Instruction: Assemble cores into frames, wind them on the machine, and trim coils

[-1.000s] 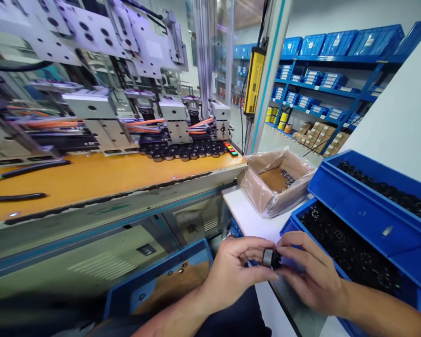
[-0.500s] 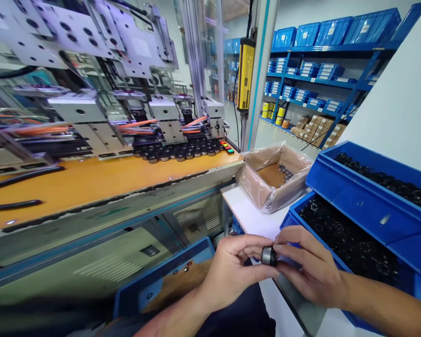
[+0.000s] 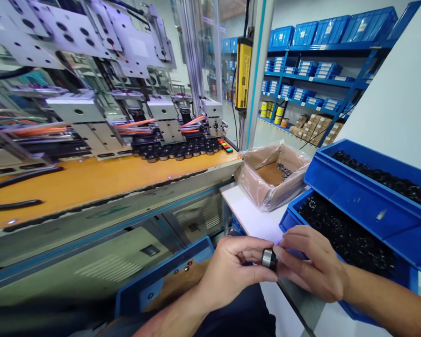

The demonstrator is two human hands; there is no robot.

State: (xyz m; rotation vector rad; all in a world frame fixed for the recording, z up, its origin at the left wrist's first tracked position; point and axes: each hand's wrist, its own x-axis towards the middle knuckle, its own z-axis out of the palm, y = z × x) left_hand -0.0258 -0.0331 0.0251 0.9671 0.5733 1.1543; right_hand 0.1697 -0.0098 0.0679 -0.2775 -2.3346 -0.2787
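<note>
Blue shelving (image 3: pixel 323 47) stands beyond a white worktop (image 3: pixel 254 222) bearing a plastic-lined carton (image 3: pixel 259 191) with small metal parts (image 3: pixel 285 171). Two overlapping blue bins (image 3: pixel 361 201) hold black pieces (image 3: pixel 344 229). The left hand (image 3: pixel 228 267) pinches a black-and-silver cylinder (image 3: pixel 267 258) between its fingers; whether the right hand (image 3: pixel 314 262), fingers bent beside it, also grips it cannot be told.

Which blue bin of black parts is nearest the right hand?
The lower bin: the right hand overlaps its near side in view; the upper bin sits higher and farther away.

Bright, cool indoor light, violet cast on machine plates (image 3: pixel 135 54). Glints on plastic liner (image 3: pixel 263 196). Left edge stretched, lower-left corner dark and blurry.
</note>
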